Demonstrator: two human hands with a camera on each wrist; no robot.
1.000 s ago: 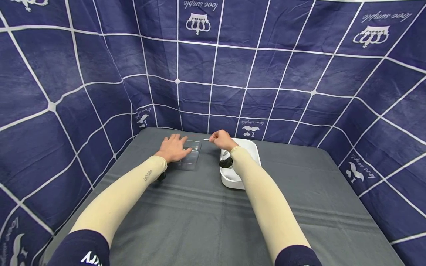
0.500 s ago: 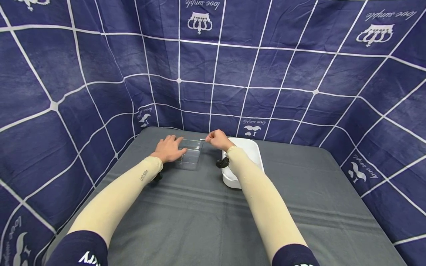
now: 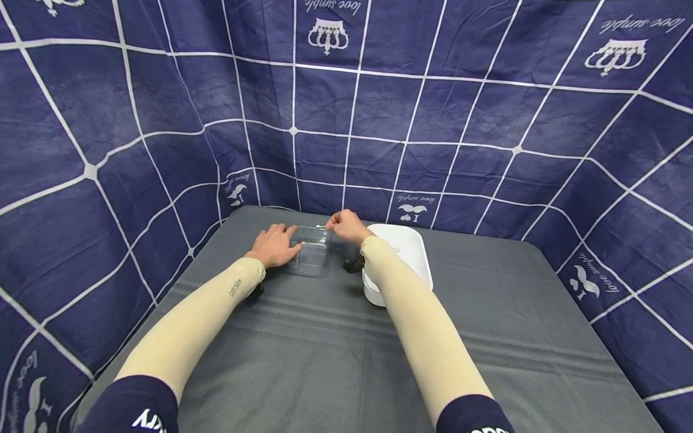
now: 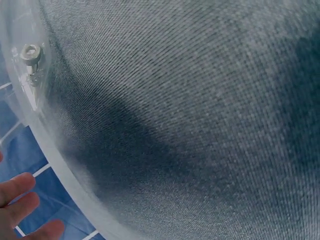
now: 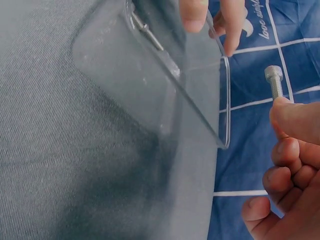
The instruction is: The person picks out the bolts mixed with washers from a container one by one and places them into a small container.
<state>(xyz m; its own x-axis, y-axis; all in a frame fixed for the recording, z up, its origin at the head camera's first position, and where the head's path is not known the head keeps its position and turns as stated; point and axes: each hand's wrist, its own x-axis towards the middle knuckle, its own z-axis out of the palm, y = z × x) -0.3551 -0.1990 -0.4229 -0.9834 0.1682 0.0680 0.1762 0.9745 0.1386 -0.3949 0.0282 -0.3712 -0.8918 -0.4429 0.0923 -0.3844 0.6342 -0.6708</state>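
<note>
The right hand [image 5: 296, 155] is pinching a bolt [image 5: 274, 79] between thumb and finger, the shank's lower end hiding in the grip, while the left hand [image 3: 272, 246] is holding its fingers apart over the left edge of the clear box [image 3: 310, 257]; I'm getting only its fingertips in the left wrist view and can't tell whether they're touching. From the right fingertips the bolt's head is pointing left, near the box's far right corner, toward the far edge of the desk [image 3: 292, 361].
</note>
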